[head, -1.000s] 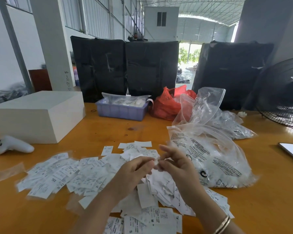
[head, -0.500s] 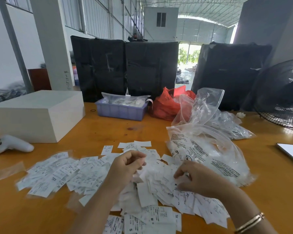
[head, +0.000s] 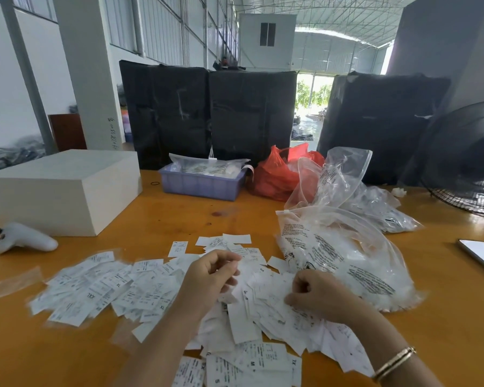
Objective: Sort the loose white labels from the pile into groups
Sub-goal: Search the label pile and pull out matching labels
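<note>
Your left hand (head: 210, 277) is raised over the heap with its fingers curled, pinching what looks like a single white label (head: 233, 266) between thumb and fingertips; the label is small and partly hidden. Your right hand (head: 316, 296) lies low on the pile of labels (head: 266, 311), fingers curled down into the paper, gripping at the labels beneath it. A gold bracelet (head: 394, 363) sits on that wrist.

Going left to right across the orange table (head: 179, 213): a white controller (head: 23, 241) lies near the left edge, with a large white box (head: 65, 188) just behind it. In front of them a spread group of labels (head: 95, 289) fans out flat, several showing XL or XXL marks. It runs into the loose pile under your 2 hands, which reaches down to the near edge, where labels marked M and S lie face up.

Behind the pile, a purple tray (head: 201, 185) holds bagged items, and a red plastic bag (head: 280, 174) sits beside it. Right of the pile, a printed clear bag (head: 347, 261) touches the heap, with more clear bags (head: 375, 202) behind. A black fan (head: 467, 160) and a phone (head: 481, 252) sit at the far right.
</note>
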### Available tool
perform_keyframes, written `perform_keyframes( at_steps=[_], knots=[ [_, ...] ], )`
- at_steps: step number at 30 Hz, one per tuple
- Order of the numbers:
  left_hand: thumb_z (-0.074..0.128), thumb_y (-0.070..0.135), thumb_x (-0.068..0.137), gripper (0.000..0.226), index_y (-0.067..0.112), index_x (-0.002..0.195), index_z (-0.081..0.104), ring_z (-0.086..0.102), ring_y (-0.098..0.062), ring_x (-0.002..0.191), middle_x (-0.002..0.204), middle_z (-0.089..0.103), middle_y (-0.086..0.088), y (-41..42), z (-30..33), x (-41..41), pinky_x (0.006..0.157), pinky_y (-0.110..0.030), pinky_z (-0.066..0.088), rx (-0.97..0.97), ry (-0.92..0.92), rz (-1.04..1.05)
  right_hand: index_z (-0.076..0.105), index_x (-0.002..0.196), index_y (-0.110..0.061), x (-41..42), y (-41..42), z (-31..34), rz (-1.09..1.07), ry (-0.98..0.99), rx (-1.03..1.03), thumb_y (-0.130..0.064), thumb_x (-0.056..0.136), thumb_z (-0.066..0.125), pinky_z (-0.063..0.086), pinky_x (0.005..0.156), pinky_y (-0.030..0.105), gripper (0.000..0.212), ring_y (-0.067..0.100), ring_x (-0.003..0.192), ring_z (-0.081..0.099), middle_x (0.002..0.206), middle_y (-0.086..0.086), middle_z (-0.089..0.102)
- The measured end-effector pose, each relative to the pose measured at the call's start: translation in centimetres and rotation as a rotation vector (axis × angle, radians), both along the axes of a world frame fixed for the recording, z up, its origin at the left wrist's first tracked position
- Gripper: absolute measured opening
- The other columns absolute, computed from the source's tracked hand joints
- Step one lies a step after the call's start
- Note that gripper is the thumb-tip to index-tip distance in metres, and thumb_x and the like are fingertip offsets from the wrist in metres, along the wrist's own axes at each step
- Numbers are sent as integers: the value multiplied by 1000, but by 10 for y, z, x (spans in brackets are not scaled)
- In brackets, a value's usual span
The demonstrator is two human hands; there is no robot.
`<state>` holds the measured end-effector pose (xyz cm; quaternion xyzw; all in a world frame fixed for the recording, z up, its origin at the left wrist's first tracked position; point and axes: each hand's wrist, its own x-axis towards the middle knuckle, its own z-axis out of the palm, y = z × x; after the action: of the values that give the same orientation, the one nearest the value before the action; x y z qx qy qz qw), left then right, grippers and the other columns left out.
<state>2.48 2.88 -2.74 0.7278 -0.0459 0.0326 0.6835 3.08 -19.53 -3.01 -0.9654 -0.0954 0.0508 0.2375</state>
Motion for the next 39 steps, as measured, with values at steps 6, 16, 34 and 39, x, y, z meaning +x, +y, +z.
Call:
perform_keyframes(
  at_steps=[6,16,34,39],
  knots=[
    [56,10,93,16,19,91,68,66,-8,61,72,72,4,1,-1,0,52,-13,47,-15,26,10,52,82,-32,3,1,3,25,27,8,-48,79,66,42,61,15,21,3,70,48,84,-12,54],
    [56,12,92,15,21,90,68,63,-2,59,71,72,5,0,-2,1,49,-12,44,21,31,17,53,83,-30,1,0,7,124,107,-113,-43,75,72,36,62,15,24,3,75,44,93,-14,45],
    [55,12,93,14,19,91,68,67,-10,59,70,71,4,-1,-3,0,50,-15,49,11,44,1,63,90,-34,6,-6,9,-51,-7,410,-17,84,67,40,53,15,18,4,53,44,63,-11,52],
    [56,12,93,13,19,93,67,70,-12,65,74,73,4,-2,-3,1,52,-16,52,3,55,-5,67,103,-21,2,9,6,-195,-42,874,-10,89,61,41,43,16,19,10,46,57,63,-5,60]
  ],
)
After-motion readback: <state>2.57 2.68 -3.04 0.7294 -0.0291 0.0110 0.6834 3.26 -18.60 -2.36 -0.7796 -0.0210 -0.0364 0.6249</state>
